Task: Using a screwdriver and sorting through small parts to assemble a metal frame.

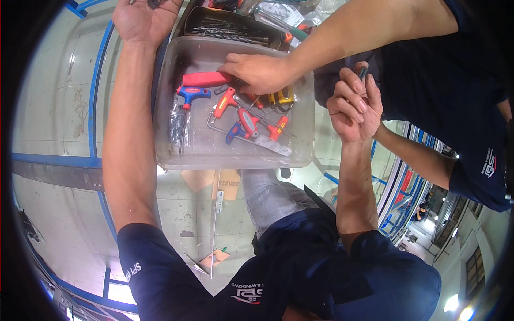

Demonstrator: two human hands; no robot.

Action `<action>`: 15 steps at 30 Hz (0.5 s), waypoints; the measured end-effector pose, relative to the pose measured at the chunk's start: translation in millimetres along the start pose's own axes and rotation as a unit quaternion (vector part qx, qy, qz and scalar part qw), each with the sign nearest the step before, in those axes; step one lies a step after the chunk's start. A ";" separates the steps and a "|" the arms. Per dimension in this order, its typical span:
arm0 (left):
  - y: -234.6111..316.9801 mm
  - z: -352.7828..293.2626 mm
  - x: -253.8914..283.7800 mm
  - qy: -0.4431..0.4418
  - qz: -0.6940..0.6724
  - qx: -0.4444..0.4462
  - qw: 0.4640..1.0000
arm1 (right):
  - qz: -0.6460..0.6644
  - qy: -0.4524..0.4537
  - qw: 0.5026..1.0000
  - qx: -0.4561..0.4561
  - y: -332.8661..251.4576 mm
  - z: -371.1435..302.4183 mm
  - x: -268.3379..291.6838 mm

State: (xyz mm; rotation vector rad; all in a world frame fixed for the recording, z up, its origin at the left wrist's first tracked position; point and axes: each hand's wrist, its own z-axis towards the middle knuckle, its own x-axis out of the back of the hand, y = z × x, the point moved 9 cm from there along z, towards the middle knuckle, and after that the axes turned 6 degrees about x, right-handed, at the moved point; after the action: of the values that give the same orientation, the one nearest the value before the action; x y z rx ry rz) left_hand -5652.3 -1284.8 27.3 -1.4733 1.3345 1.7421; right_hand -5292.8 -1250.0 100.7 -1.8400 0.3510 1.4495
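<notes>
My left hand [142, 22] is at the upper left, beyond the tray's corner, palm up, and the upper edge cuts off its fingers. A small dark piece [154, 3] lies in its grip; its kind cannot be made out. My right hand [354, 104] is raised right of the tray, fingers curled around a short, dark green, rod-like piece [363, 73]. A clear plastic tray [182, 159] holds T-handle hex keys, among them a blue-and-red one [194, 93] and a red one [225, 101]. A co-worker's hand [257, 72] reaches into it, beside a red handle [206, 79].
A dark bin of drill bits [230, 32] stands behind the tray. Plastic bags and a green-handled tool [297, 33] lie farther back. The co-worker [433, 80] stands close on the right. Blue metal frames [92, 96] are at left; cardboard [227, 182] lies on the floor below.
</notes>
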 end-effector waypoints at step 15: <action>6.1 0.3 -2.1 -0.055 0.008 -0.005 0.998 | -0.216 -0.033 0.976 -0.021 13.7 -9.3 2.8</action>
State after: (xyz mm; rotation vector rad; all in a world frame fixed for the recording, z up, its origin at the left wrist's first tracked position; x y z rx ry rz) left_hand -5657.0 -1286.5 31.5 -1.3556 1.2852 1.8153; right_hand -5293.9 -1265.2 93.6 -1.7582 -0.1121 1.2166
